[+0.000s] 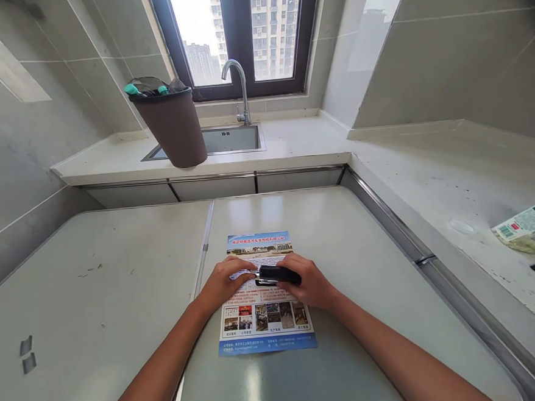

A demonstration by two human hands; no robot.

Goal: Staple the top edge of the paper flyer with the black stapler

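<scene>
A printed flyer (268, 342) with blue bands and small photos lies flat on the table. Over its middle is a black stapler (279, 274), its nose pointing left. My right hand (307, 280) grips the rear of the stapler, fingers above and thumb below. My left hand (227, 281) is closed in a pinch at the stapler's metal front end. Whatever sits between the left fingertips is too small to make out. Part of the flyer's text is hidden beneath the hands and stapler.
The white two-part table (131, 283) has a seam left of the flyer. Two grey tape pieces (27, 355) stick at its left. Beyond are a brown bin (171, 128) with bottles, a sink (233, 140) and a faucet (243, 92). A labelled package (532, 221) lies on the right counter.
</scene>
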